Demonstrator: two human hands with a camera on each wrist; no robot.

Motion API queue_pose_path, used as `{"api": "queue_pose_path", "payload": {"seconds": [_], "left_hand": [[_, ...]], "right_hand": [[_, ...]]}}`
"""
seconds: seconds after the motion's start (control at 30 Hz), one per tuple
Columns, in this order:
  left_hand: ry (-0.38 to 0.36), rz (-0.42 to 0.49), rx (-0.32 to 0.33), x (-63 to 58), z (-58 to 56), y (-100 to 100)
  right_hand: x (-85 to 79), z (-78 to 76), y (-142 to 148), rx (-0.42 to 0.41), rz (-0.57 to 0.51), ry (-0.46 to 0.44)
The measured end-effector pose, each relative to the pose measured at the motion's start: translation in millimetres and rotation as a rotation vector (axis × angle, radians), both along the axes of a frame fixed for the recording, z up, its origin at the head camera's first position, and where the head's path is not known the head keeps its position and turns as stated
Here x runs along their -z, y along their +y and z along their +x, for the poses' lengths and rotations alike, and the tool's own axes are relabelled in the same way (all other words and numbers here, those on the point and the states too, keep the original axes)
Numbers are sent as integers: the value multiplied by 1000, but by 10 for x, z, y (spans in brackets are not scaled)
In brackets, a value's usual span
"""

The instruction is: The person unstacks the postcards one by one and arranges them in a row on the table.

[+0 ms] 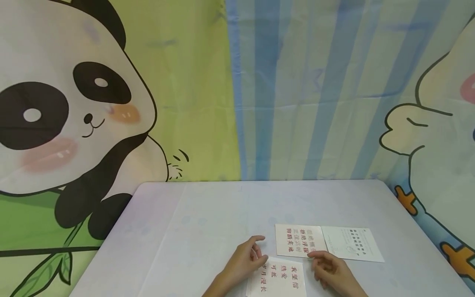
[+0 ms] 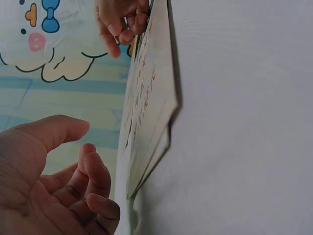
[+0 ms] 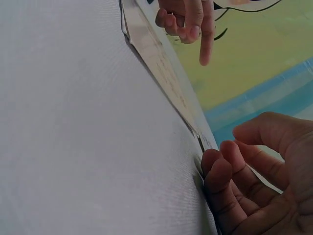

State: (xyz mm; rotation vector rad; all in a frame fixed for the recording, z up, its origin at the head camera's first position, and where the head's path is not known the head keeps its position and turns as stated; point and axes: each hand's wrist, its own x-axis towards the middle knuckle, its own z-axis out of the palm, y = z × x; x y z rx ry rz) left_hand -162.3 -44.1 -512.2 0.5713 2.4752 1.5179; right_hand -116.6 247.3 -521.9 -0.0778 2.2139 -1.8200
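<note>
A white card with red printed characters (image 1: pixel 283 280) lies on the table nearest me, and my left hand (image 1: pixel 243 260) hovers at its upper left corner, fingers loosely bent with nothing between them. In the left wrist view, more than one paper layer shows at the end of this card (image 2: pixel 151 93). Farther back lies a second card with red and grey characters (image 1: pixel 297 241), beside a white card with small dark print (image 1: pixel 358 245). My right hand (image 1: pixel 335 272) is at the near edge of these two, its loosely curled fingers (image 3: pixel 218 176) empty, the index fingertip overlapping the red-printed card in the head view.
The pale table (image 1: pixel 208 231) reaches back to a cloth backdrop (image 1: pixel 289 90) with blue stripes. A printed panda (image 1: pixel 85 103) is at the left, and another cartoon figure (image 1: pixel 441 165) is on the right side.
</note>
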Motion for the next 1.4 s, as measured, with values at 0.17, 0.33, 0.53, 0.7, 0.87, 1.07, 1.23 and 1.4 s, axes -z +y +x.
{"api": "queue_pose_path", "payload": {"seconds": [0.17, 0.33, 0.53, 0.7, 0.87, 1.07, 1.23, 1.4], "left_hand": [[0, -45, 4, -6, 52, -66], [16, -99, 19, -34, 114, -115], [45, -106, 35, -42, 178, -204], [74, -169, 51, 26, 226, -321], [64, -265, 72, 63, 292, -411], [92, -279, 137, 48, 318, -487], [132, -281, 193, 28, 311, -531], [78, -288, 179, 24, 321, -520]], "right_hand": [[11, 17, -13, -45, 29, 53], [18, 23, -31, -76, 74, 105], [50, 32, -28, -123, 137, 240], [38, 26, -33, -137, 182, 149], [24, 32, -39, -156, 171, 83], [9, 50, -63, -136, 187, 59], [46, 47, -56, -160, 197, 120], [67, 48, -56, -159, 189, 123]]}}
